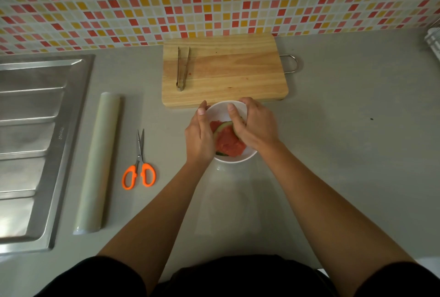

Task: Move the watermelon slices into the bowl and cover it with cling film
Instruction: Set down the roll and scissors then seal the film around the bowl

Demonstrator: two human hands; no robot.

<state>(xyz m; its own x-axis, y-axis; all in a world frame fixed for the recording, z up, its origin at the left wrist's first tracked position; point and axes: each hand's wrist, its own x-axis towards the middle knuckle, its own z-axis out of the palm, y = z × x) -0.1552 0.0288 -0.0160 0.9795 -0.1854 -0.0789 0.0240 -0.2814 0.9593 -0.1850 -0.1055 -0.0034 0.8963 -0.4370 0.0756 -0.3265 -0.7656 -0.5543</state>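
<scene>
Watermelon slices (229,141) in bowl (238,158), on counter just before cutting board (226,70). Left hand (200,137) curls round left rim; right hand (254,125) arches over top, fingers hooked on far rim. Faint film sheet (228,203) seems to trail bodyward. Risk: uneven pull bunches film, tips bowl.

Both bare forearms reach forward and converge, with the wrists close together. The left hand (199,135) lies back-up against the left side of the bowl (240,157), thumb straight along the rim and fingers hidden. The right hand (256,127) arches over the bowl, fingers curled at the far rim, thumb inside it.
</scene>
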